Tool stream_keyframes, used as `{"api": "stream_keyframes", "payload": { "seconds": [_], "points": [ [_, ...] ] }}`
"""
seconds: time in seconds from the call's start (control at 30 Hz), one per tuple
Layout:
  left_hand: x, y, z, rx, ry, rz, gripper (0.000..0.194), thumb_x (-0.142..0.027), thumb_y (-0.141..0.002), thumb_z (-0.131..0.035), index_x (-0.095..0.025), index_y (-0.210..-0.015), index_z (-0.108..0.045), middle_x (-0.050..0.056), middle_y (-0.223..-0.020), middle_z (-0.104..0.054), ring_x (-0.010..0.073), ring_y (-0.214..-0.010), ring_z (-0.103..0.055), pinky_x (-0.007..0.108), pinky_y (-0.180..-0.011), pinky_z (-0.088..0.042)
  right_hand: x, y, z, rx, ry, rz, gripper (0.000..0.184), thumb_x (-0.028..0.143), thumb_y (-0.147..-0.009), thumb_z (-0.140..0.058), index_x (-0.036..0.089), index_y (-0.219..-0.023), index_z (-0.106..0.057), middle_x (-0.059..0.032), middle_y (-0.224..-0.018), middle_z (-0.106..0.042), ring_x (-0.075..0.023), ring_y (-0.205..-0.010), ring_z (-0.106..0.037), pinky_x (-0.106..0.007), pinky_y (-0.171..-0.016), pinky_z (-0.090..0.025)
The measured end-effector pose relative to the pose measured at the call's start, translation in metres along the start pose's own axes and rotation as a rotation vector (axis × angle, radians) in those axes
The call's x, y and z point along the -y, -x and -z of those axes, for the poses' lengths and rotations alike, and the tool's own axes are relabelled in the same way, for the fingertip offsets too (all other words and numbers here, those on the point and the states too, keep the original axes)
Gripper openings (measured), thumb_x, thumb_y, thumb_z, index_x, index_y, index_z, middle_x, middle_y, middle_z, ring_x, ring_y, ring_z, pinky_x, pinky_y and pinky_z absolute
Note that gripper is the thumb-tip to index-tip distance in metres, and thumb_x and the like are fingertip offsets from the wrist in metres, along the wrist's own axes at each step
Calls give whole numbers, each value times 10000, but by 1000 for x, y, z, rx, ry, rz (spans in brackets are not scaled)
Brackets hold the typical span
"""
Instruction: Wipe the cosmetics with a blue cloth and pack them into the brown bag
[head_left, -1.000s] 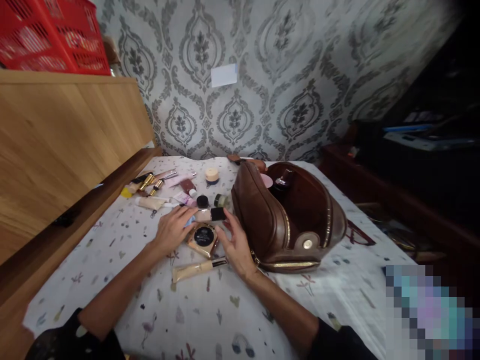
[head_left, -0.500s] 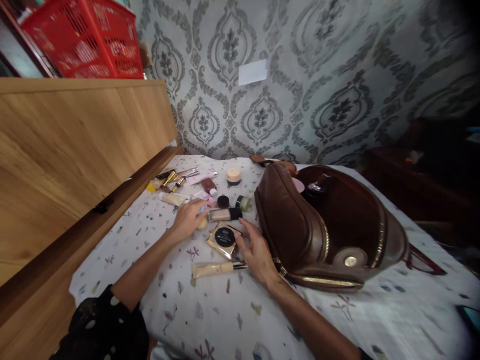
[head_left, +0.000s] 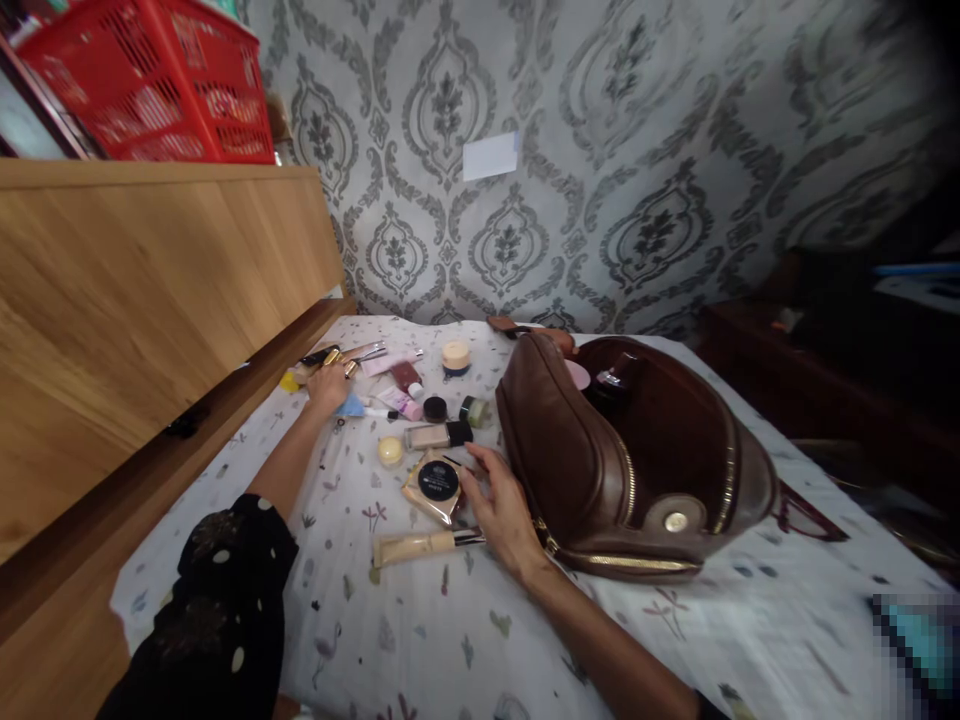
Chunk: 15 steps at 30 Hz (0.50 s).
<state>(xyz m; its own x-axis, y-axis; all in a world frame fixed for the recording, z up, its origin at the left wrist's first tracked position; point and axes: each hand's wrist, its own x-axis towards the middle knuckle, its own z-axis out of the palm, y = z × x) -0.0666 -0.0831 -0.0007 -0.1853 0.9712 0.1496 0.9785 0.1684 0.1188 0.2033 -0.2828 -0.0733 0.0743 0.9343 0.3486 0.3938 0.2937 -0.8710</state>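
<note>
Left hand at the gold lipstick tubes, grip impossible to tell; the right hand, loosely spread, is nearer the gold compact, lying just left of its fingers.

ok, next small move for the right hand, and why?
Probably close the right hand lightly on the compact: it sits open at the compact's right edge, though contact is hard to tell. The left hand is farther off, by the gold tubes, so the right looks better placed.
</note>
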Motion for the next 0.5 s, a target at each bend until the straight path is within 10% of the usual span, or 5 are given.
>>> {"api": "stream_keyframes", "payload": {
  "seconds": [0.2, 0.5],
  "points": [
    [-1, 6, 4, -45, 71, -58, 276, -216, -879, -588, -115, -1111, -698, 226, -1101, -724, 397, -1094, -671, 486, -900, -512, 4, 0, 1, -29, -3, -11, 366, 365, -913, -494, 166, -1203, -594, -142, -1191, -676, -276, -1109, -638, -444, -965, -521],
    [-17, 82, 8, -41, 333, -523, 321, -333, -893, -588, -224, -1183, -673, 37, -1073, -745, 242, -996, -678, 347, -900, -534, 12, 3, 3, -38, -43, 58, 375, 362, -923, -539, 201, -1258, -584, -133, -1211, -664, -267, -1044, -635, -427, -878, -546]
  ]
}}
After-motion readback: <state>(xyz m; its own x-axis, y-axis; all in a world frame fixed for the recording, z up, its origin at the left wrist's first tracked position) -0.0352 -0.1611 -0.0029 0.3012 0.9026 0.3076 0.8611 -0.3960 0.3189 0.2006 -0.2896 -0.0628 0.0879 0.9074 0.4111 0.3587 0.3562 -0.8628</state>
